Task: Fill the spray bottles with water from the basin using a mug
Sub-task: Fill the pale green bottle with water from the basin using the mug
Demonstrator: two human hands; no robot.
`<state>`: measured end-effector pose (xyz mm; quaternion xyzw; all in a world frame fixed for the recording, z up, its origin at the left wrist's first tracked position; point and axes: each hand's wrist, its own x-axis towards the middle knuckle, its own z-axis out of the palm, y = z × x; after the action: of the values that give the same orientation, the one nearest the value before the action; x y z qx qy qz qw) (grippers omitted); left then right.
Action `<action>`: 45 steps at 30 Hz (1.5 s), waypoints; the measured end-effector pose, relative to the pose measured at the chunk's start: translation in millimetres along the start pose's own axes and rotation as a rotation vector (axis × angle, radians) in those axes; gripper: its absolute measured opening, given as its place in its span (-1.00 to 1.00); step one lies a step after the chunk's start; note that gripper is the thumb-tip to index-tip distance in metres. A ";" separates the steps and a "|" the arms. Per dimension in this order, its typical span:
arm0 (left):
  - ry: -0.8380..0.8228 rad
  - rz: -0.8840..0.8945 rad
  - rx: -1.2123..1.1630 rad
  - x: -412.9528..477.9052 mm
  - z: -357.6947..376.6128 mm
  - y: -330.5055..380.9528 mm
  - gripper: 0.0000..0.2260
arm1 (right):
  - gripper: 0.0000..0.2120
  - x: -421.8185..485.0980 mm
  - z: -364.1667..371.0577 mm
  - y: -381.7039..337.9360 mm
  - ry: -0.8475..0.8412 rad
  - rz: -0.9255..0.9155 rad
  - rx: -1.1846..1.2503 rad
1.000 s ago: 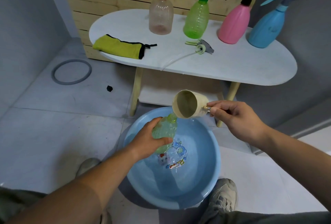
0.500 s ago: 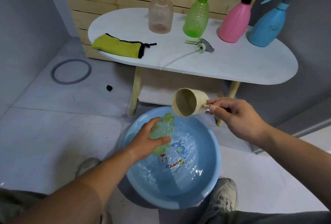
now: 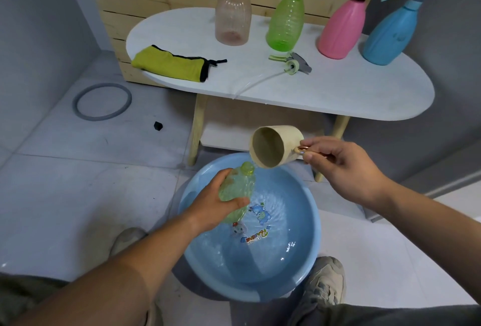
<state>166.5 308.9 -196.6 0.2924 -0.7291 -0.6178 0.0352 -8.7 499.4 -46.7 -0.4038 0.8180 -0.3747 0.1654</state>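
Uncapped green bottle (image 3: pixel 235 189): translucent, ribbed, neck open, tilted toward mug. Your left hand (image 3: pixel 213 207) wraps its body and holds it over blue basin (image 3: pixel 316 232); cannot tell whether base touches water. Beige mug (image 3: pixel 273 147) tipped on its side, lip just above and right of bottle neck. Your right hand (image 3: pixel 341 169) pinches mug handle, right of bottle. Loose spray head (image 3: pixel 294 64) lies on white table (image 3: pixel 351 91), in front of peach spray bottle (image 3: pixel 233 21), green spray bottle (image 3: pixel 286 23), pink spray bottle (image 3: pixel 341 31), blue spray bottle (image 3: pixel 390 34).
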 end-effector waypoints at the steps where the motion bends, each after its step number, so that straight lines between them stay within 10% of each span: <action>1: -0.001 0.001 -0.003 -0.2 0.4 -0.2 -0.37 | -0.69 0.2 -0.1 0.1 0.000 -0.006 -0.005; 45: 0.038 -0.042 -0.013 -7.6 2.4 8.1 -0.42 | -0.86 -0.1 -1.3 -2.4 -0.041 -0.227 -0.348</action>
<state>168.7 315.2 -187.3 0.3192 -0.7180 -0.6175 0.0377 -8.1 499.1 -44.0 -0.5236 0.8161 -0.2354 0.0665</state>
